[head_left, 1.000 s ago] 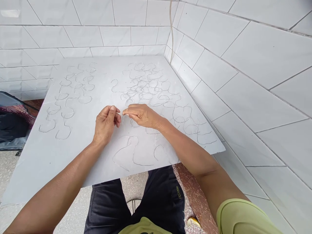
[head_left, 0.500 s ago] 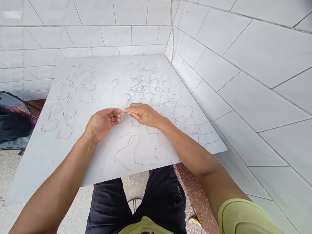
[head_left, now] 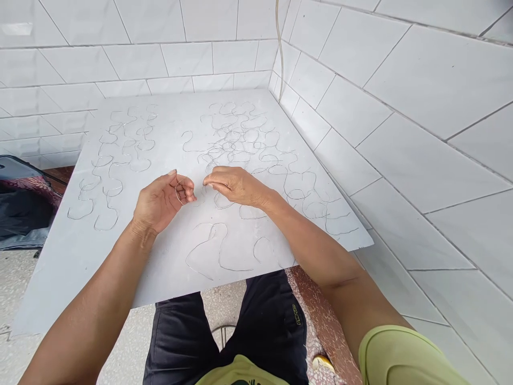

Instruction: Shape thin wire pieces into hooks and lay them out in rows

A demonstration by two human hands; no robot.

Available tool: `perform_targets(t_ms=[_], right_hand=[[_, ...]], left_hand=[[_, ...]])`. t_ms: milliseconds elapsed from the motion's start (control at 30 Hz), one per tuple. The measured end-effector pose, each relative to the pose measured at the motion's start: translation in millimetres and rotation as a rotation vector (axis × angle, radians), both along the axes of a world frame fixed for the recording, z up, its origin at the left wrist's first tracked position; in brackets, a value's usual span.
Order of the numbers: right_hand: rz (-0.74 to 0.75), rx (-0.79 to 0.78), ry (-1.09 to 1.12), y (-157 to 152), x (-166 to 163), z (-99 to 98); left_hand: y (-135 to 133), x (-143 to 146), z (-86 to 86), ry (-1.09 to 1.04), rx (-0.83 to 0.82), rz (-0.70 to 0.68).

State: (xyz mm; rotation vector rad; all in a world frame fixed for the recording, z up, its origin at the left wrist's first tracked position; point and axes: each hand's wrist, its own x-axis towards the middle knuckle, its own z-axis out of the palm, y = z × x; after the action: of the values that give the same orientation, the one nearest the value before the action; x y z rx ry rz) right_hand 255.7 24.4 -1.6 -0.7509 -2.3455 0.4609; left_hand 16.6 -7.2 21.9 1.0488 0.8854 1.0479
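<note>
My right hand (head_left: 237, 185) is closed in a pinch on a thin curved wire (head_left: 177, 195), above the middle of the white board (head_left: 168, 262). The wire's loop reaches over to my left hand (head_left: 165, 199) and crosses in front of its palm. My left hand is open, palm turned inward, thumb raised away from the half-curled fingers. Beneath and behind my right hand lies a tangle of bent wires (head_left: 228, 144). Two larger bent wires (head_left: 219, 251) rest near the board's front edge.
S-shaped wires (head_left: 110, 184) lie in rows on the board's left side. White tiled walls (head_left: 401, 123) border the board behind and on the right. A hose (head_left: 281, 59) hangs in the corner. A dark bag (head_left: 24, 208) sits at the left. My legs (head_left: 264, 315) are below the front edge.
My left hand has drawn slightly left, and its thumb has parted from its fingers. The wire's loop now shows across its palm. My right hand has stayed almost in place.
</note>
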Motion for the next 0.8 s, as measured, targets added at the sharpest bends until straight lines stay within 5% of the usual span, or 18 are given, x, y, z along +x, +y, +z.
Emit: perform_targets(t_ms=[433,800], right_hand=[[-0.044,0.084,-0.052,-1.2,-11.4,-10.6],[-0.165,0.105,-0.097,2.0,-10.1,-15.1]], left_hand=[[4.3,1.1,-16.8,0.334,-0.06,-0.069],[-0.4,5.6,-14.2,0.293,-0.021,-0.061]])
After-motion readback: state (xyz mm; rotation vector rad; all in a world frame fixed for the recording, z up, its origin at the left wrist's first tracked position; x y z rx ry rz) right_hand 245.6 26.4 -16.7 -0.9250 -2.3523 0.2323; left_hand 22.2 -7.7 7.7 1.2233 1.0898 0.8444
